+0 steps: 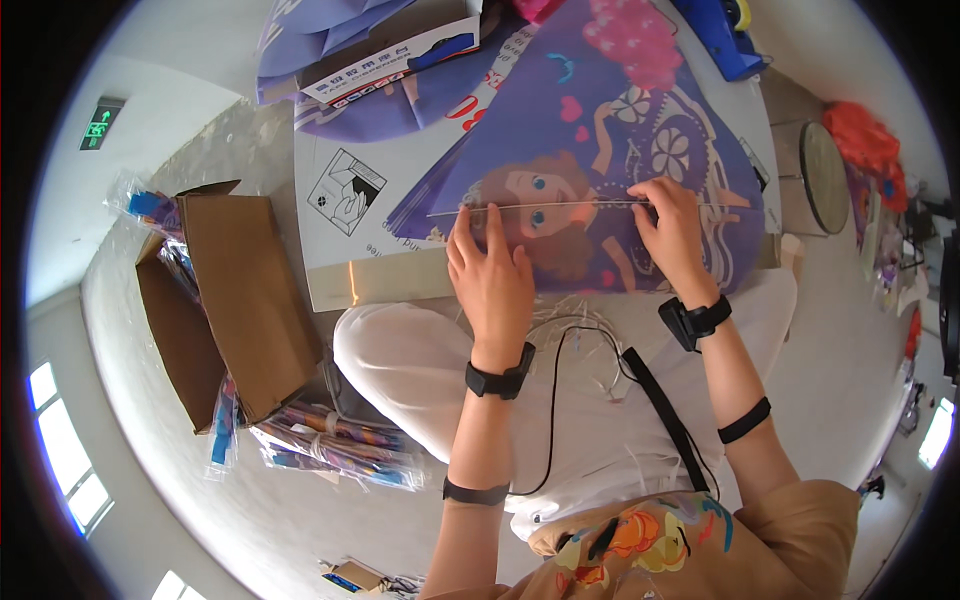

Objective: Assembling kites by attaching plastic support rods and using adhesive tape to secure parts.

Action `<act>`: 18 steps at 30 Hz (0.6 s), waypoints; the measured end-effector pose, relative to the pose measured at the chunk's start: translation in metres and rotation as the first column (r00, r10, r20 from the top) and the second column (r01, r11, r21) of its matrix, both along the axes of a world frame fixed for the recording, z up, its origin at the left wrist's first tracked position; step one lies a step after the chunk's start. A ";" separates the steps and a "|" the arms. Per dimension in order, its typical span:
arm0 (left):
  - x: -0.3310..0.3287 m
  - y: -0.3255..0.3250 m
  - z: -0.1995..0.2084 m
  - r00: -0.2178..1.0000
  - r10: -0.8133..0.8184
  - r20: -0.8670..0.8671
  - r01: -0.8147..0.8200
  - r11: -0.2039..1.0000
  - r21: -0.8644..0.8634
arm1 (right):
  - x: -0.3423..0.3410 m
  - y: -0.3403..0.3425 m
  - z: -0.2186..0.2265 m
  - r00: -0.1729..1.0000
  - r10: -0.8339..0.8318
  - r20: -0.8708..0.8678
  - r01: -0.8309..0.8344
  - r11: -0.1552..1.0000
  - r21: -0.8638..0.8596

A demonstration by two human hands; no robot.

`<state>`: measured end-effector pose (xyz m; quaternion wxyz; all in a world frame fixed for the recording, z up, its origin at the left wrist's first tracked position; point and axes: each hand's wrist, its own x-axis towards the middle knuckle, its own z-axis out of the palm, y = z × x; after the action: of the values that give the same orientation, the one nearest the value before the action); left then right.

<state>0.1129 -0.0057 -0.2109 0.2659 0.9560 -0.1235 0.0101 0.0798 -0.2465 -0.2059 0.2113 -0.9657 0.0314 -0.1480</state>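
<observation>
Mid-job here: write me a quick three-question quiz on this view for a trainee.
1. What thin item do the fingertips of the left hand and right hand meet on the printed purple sheet?
2. True or false: the brown cardboard box is on the person's right.
3. The wristbands are: A red; B black; C white.

Key: 1. a thin pale rod; 2. false; 3. B.
</observation>
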 end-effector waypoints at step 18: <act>0.000 -0.006 0.006 0.999 -0.037 0.003 0.037 0.999 0.010 | -0.005 -0.004 -0.007 0.994 -0.077 0.081 0.079 0.997 -0.014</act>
<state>0.1128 -0.0115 -0.2051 0.2608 0.9549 -0.1418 0.0061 0.0747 -0.2506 -0.2126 0.1979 -0.9587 0.0591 -0.1953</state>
